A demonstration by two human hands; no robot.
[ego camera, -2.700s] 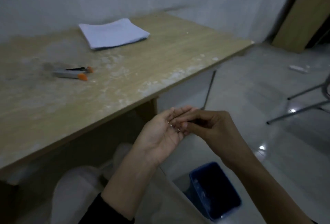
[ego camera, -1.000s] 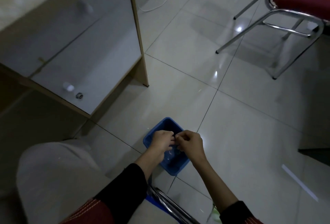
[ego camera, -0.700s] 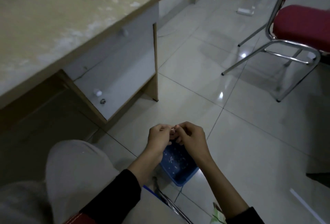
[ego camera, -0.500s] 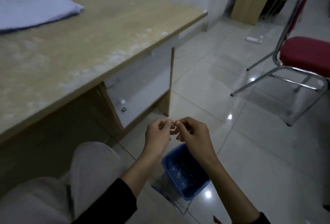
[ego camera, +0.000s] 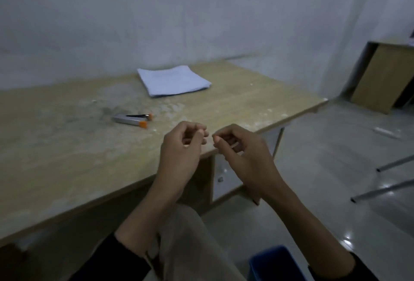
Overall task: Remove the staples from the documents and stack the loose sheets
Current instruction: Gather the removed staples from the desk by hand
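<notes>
**Tally at the desk**

One wooden desk [ego camera: 67,157] bears one stack of white sheets [ego camera: 173,81] and one silver stapler [ego camera: 131,119] with orange tips. Two hands show in front of it: one left hand [ego camera: 181,146] and one right hand [ego camera: 243,153]. On the floor are one blue bin [ego camera: 275,265] and two metal chair legs [ego camera: 396,163]. One wooden cabinet [ego camera: 385,76] stands by the wall.

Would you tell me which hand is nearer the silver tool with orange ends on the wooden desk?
Left. The left hand hovers right of the silver tool with orange ends; the right hand is farther right, at the wooden desk's edge.
</notes>
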